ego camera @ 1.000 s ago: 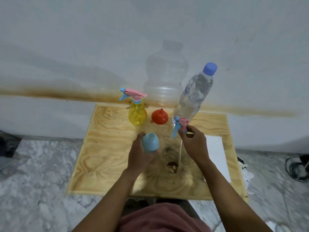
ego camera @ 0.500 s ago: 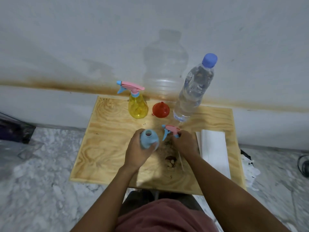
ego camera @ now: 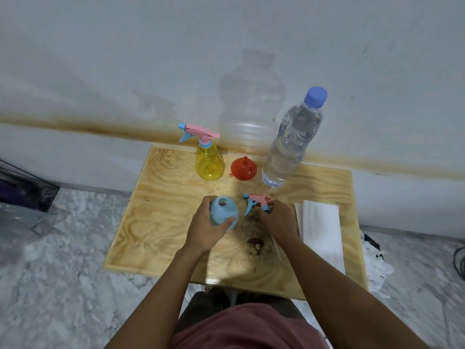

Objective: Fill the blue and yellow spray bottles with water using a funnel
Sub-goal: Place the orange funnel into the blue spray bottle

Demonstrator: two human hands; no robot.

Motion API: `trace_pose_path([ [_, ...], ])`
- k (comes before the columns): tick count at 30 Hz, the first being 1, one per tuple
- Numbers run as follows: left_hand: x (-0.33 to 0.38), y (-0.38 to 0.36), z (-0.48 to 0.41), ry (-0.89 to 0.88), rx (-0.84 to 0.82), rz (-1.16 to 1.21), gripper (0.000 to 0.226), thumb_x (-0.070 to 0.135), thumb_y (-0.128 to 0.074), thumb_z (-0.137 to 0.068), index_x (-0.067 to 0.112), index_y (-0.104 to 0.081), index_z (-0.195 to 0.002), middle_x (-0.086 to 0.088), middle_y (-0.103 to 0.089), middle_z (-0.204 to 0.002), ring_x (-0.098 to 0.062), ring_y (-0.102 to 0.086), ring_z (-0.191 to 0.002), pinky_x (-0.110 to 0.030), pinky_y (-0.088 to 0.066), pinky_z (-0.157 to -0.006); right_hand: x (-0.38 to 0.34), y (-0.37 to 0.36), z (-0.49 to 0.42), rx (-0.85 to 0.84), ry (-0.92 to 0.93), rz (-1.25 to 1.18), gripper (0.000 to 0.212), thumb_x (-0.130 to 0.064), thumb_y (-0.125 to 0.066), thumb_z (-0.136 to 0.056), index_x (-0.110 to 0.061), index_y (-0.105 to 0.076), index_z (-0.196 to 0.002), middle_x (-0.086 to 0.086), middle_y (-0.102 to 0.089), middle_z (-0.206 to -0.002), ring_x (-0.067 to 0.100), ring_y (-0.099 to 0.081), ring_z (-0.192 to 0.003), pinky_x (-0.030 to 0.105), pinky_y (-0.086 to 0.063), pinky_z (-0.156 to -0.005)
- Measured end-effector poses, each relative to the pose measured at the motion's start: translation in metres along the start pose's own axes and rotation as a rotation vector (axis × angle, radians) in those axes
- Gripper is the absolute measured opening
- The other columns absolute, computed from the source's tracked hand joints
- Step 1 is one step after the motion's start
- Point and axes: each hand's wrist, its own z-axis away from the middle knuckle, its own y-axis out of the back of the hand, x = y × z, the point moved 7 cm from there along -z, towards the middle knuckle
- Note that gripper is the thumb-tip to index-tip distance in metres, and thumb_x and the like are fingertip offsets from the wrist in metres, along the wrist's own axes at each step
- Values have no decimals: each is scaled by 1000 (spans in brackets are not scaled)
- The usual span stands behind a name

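Observation:
My left hand (ego camera: pixel 206 226) grips the blue spray bottle (ego camera: pixel 223 212), which stands on the wooden table (ego camera: pixel 161 222) with its neck uncovered. Just to its right, my right hand (ego camera: pixel 278 217) holds the pink and blue spray head (ego camera: pixel 256 201) low over the table; its thin tube runs back under my wrist. The yellow spray bottle (ego camera: pixel 208 162) stands at the back with its spray head on. An orange funnel (ego camera: pixel 243 168) lies mouth down beside it. A clear water bottle (ego camera: pixel 292 142) with a blue cap stands to the funnel's right.
A folded white cloth or paper (ego camera: pixel 320 227) lies on the table's right side. A dark stain with crumbs (ego camera: pixel 254 244) marks the wood near my right wrist. The wall rises directly behind the table. A marble floor surrounds it, with cables at the far right.
My right hand has lowered the removed spray head from beside the water bottle down to the table. My left hand has brought the blue bottle down to stand on the table.

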Motion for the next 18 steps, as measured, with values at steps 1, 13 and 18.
trace_pose_path([
  [1,0,0,0,0,1,2,55,30,-84,-74,27,-49,-117,11,-61,-114,7,-57,-103,-28,-56,-79,0,0,0,-11,4,-6,32,-46,-65,-86,-19,-65,-104,-2,-69,-94,15,-62,-82,26,-42,-63],
  [13,3,0,1,42,-16,-3,62,31,-83,-75,26,-47,-125,9,-60,-116,-5,-58,-99,-20,-48,-78,-57,20,-4,14,230,-5,43,-41,-58,-94,-21,-56,-132,-1,-63,-125,17,-63,-104,36,-51,-88],
  [18,6,1,0,39,-35,13,53,28,-84,-74,27,-50,-114,10,-62,-110,6,-58,-97,-15,-50,-71,-114,1,-43,-35,240,-153,50,-35,-60,-93,-12,-49,-136,11,-56,-132,30,-54,-121,40,-45,-100],
])
